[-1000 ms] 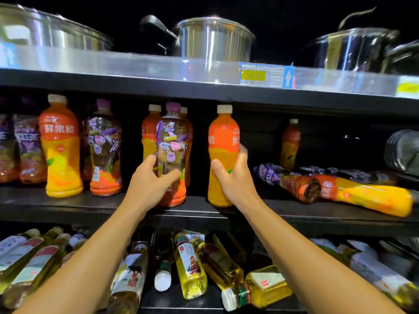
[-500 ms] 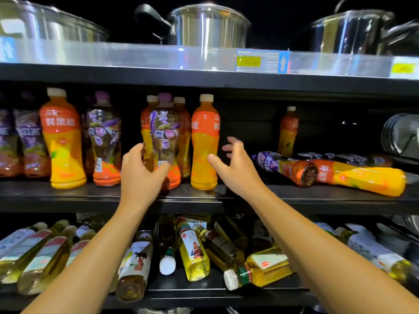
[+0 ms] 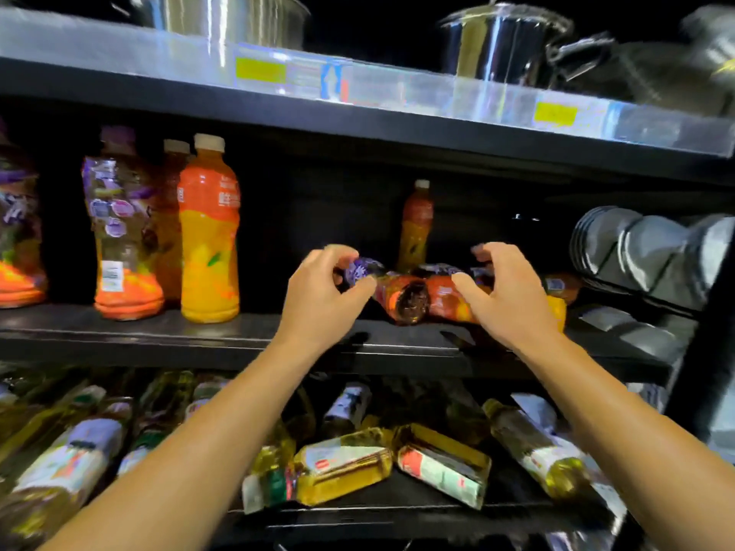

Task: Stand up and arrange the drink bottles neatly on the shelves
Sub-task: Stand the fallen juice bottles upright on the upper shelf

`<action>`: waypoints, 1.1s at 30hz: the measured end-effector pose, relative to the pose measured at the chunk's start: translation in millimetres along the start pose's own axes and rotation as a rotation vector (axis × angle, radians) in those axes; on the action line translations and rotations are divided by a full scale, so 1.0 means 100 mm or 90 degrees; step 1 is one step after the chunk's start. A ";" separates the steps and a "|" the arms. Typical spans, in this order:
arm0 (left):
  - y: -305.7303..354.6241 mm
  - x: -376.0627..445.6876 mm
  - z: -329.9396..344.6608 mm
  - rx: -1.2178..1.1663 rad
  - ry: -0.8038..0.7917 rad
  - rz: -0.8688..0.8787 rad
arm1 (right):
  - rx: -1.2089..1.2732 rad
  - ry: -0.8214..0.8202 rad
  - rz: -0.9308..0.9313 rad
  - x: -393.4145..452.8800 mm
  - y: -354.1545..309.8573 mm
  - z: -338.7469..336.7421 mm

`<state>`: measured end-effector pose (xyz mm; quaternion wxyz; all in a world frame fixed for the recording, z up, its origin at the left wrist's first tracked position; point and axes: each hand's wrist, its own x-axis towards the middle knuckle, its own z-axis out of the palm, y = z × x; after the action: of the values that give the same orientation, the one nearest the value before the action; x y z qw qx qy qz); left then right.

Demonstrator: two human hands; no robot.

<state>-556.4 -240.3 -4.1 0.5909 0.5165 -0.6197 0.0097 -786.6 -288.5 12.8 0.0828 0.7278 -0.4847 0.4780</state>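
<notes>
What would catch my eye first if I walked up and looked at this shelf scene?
Probably the two bare hands in the middle: the left hand and right hand reach with curled fingers for the fallen bottles lying on the middle shelf. To their left, a bright orange juice bottle stands upright beside a purple-labelled bottle. Shiny steel pots sit on the top shelf, and yellow bottles lie jumbled below.

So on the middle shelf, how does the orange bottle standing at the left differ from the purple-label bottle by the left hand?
The orange bottle stands upright; the purple-label bottle lies on its side, base toward the camera. The orange bottle has a white cap and nothing touches it; the purple-label bottle's cap end is hidden behind the left hand, whose fingers curl at it. Both rest on the same middle shelf.
</notes>
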 end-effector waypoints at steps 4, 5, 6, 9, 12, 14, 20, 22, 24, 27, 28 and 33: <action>0.08 0.33 0.50 0.072 -0.064 -0.063 | -0.119 -0.107 -0.024 0.08 0.27 -0.08; 0.09 0.40 0.60 0.086 -0.091 -0.073 | -0.132 -0.118 -0.036 0.09 0.30 -0.09; 0.11 0.46 0.70 0.105 -0.129 -0.081 | -0.148 -0.122 -0.052 0.11 0.33 -0.10; 0.23 0.55 0.93 0.280 -0.267 -0.086 | -0.233 -0.152 -0.078 0.14 0.39 -0.10; 0.34 0.56 0.99 0.408 -0.279 -0.064 | -0.318 -0.206 -0.059 0.20 0.46 -0.08; 0.37 0.52 0.87 0.448 -0.298 -0.036 | -0.361 -0.248 -0.058 0.24 0.50 -0.07; 0.52 0.51 0.17 0.554 -0.408 -0.047 | -0.356 -0.275 -0.078 0.30 0.53 -0.07; 0.45 0.60 0.09 0.583 -0.338 -0.060 | -0.342 -0.278 -0.078 0.29 0.52 -0.06; 0.36 0.64 0.07 0.632 -0.360 -0.120 | -0.331 -0.285 -0.077 0.29 0.49 -0.04; 0.28 0.68 0.04 0.629 -0.406 -0.193 | -0.352 -0.282 -0.087 0.28 0.43 -0.02; 0.27 0.69 0.02 0.615 -0.390 -0.188 | -0.354 -0.273 -0.093 0.27 0.42 -0.01; 0.11 0.62 -0.18 0.470 -0.247 -0.126 | -0.259 -0.161 -0.113 0.14 0.37 0.10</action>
<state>-536.4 -262.8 53.6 0.2369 0.7425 -0.6218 0.0765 -808.4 -322.4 5.3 0.2077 0.7898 -0.5116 0.2670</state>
